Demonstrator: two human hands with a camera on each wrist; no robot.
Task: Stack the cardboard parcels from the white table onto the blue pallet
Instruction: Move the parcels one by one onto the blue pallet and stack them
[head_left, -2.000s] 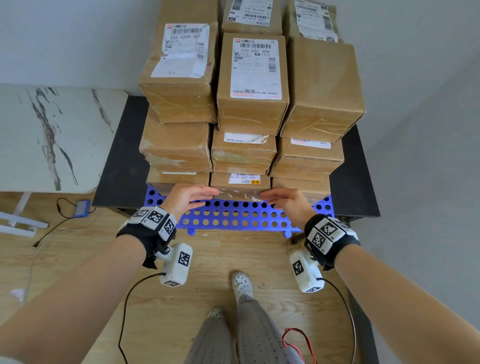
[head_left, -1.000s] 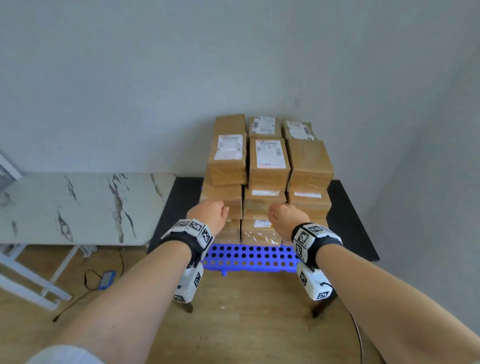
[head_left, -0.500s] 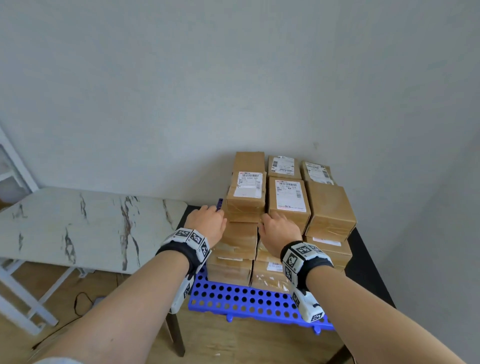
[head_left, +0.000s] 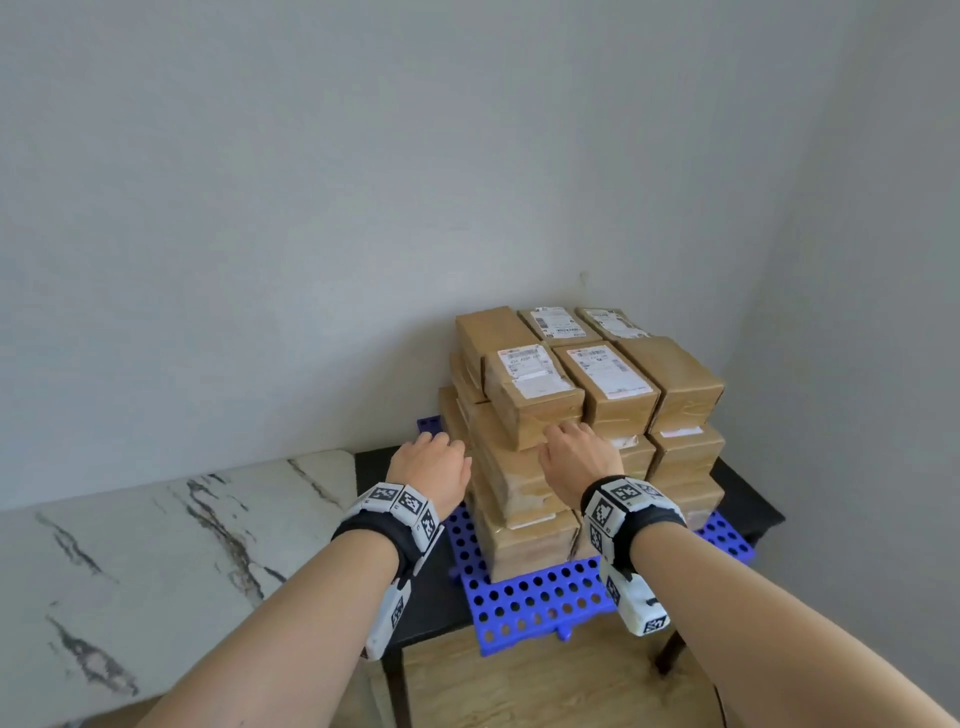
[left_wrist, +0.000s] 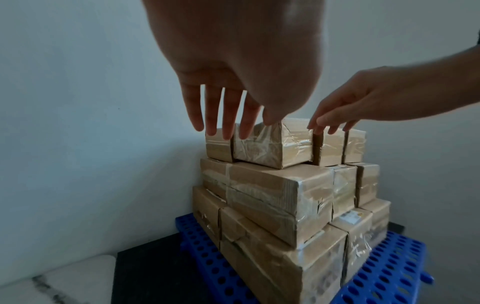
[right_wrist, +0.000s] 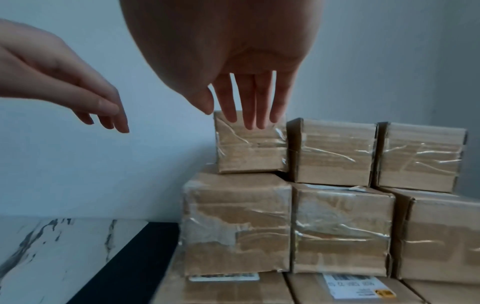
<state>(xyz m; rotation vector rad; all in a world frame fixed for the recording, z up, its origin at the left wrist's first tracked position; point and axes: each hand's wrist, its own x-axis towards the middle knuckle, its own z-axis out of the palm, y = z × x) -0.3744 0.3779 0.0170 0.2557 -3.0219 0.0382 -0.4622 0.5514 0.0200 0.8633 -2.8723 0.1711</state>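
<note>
Several taped cardboard parcels stand in tiers on the blue perforated pallet (head_left: 540, 603) (left_wrist: 389, 267). My right hand (head_left: 566, 434) (right_wrist: 249, 119) has straight fingers at the front face of the top tier's front-left parcel (head_left: 530, 389) (right_wrist: 249, 150) (left_wrist: 270, 144); whether they touch it I cannot tell. My left hand (head_left: 431, 447) (left_wrist: 223, 123) hovers with spread, straight fingers beside the stack's left side and holds nothing. Each wrist view also shows the other hand: the left hand (right_wrist: 103, 115) free in the air, the right hand (left_wrist: 330, 125) over the top row.
The pallet lies on a black table (head_left: 743, 483) in a corner of grey walls. The white marble-patterned table (head_left: 156, 545) (right_wrist: 52, 246) adjoins it on the left, with no parcels on its visible part. Wooden floor lies below.
Both hands have risen from the lowest front parcel to the top tier. My view has lifted and shifted, so the stack now sits lower and to the right.
</note>
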